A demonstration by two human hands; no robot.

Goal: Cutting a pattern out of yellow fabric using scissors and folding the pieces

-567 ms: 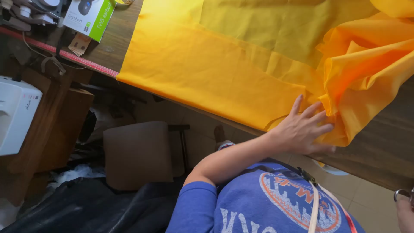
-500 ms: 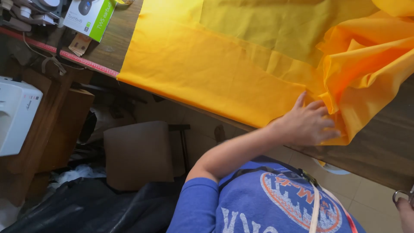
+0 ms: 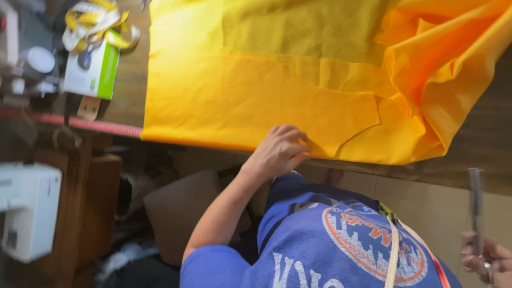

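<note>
The yellow cloth [image 3: 256,101] lies spread flat over the wooden table [image 3: 480,144], its near edge running along the table's near edge, and at the right it bunches up into loose folds [image 3: 448,69]. The left hand [image 3: 280,152] rests on that near edge, fingers curled together, fingertips pressing the cloth down. Far off at the lower right, the right hand [image 3: 488,261] sits well apart from the cloth, fingers closed round a thin clear ruler [image 3: 474,208] that stands upright. Between the two hands, a blue shirt [image 3: 330,240] fills the near view. Left of the cloth, a white and green box [image 3: 93,69] sits on the table, with a yellow tape [image 3: 98,21] coiled just beyond it. A white machine [image 3: 29,216] stands at the lower left, below the table.
</note>
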